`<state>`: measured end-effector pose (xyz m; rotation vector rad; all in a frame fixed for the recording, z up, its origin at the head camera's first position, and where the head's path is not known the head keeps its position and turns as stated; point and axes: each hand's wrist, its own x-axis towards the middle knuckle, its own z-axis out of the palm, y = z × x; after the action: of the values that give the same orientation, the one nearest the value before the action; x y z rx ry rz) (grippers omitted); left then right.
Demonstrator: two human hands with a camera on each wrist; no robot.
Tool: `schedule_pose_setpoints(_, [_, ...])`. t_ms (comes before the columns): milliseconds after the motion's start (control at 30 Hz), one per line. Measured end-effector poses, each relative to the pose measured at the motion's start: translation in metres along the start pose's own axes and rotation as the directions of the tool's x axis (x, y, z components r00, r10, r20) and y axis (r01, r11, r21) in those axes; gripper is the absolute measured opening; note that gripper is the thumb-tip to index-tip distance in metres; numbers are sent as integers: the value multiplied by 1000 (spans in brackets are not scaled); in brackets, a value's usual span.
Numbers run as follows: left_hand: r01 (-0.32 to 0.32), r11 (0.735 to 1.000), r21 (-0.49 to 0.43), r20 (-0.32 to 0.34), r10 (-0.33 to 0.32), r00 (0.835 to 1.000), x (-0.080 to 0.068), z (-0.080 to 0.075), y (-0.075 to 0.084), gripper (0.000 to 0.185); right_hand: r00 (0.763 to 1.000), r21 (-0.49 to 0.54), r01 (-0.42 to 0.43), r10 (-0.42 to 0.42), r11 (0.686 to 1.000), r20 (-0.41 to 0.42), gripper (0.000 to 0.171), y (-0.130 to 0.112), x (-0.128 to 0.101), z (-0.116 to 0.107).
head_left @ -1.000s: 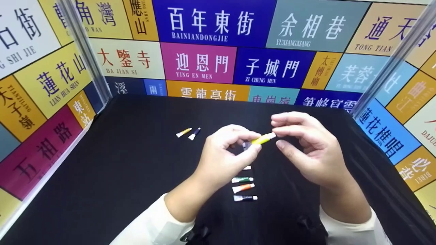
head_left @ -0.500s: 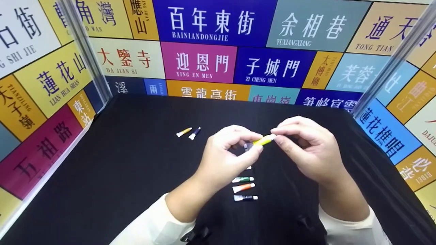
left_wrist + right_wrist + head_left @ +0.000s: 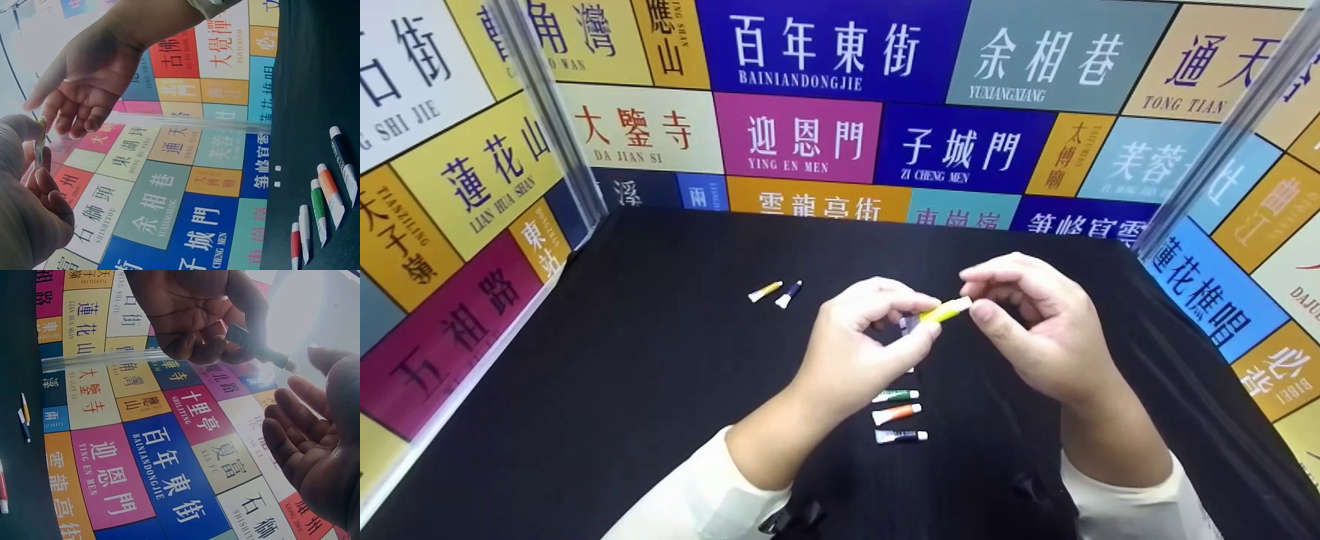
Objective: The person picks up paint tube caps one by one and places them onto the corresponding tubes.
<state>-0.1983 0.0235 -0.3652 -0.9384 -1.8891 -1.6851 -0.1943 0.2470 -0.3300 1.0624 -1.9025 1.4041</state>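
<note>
Left hand (image 3: 859,341) pinches the yellow tube (image 3: 943,310), right hand (image 3: 1042,334) (fingers parted, gripping nothing) hovers beside its white tip; too hard a squeeze could force contents out.

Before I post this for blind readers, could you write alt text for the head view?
A person's left hand pinches a small yellow tube, its pale cap toward the right hand. On black cloth lie a green tube, an orange tube, a dark tube and, farther off, a yellow-and-navy pair, before a wall of signs.

Eight small tubes (image 3: 941,310), two yellow, two dark, one each red, white, green, orange; two hands (image 3: 866,341) (image 3: 1042,330)
</note>
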Motion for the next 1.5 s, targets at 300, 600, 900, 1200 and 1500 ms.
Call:
schedule_pose_setpoints(300, [43,999,6,-12,-43,999,1,0,-2,17,994,-66,102,-99,993,48,27,2,1,2])
schedule_pose_setpoints(600, [86,995,-59,11,-86,996,1,1,-1,15,998,-189,58,-54,980,25,29,1,1,0])
schedule_pose_setpoints(900, [88,994,-64,40,-86,996,1,0,-3,16,999,-170,30,-25,985,31,22,4,0,1])
schedule_pose_setpoints(1200, [82,996,-31,65,-80,995,2,-2,-9,19,998,-263,-2,20,965,65,23,3,2,0])
schedule_pose_setpoints(1500, [121,992,40,-7,-121,993,4,-3,-21,21,999,-269,-39,44,962,12,23,10,3,1])
